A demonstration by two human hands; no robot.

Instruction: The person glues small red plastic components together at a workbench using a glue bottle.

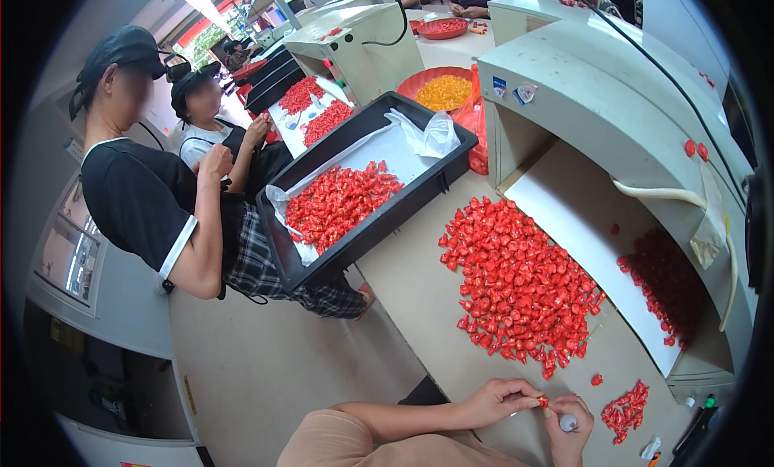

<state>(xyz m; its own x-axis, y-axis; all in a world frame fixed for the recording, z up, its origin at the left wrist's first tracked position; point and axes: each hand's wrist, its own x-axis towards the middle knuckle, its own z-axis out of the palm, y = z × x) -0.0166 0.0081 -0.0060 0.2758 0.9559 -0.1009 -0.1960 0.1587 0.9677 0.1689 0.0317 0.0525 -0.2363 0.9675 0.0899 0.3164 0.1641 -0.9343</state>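
My left hand (506, 400) is closed, pinching a small glossy red piece (543, 402) between thumb and fingertips. My right hand (570, 431) is closed beside it, its fingertips close to the same piece. In that hand sits an object with a pale, rounded end (568, 423); its exact kind is hidden by the fingers. Beyond my hands a large pile of similar red pieces (524, 285) covers the table (419, 281). One loose red piece (597, 379) lies by my right hand, and a smaller heap of slimmer red pieces (626, 411) is to its right.
A black tray (375, 237) lined with white plastic holds more red pieces at the table's left edge. Two people in dark caps (137, 168) are on the left. A pale curved cabinet (597, 88) stands at right, and a basin of yellow pieces (443, 93) behind.
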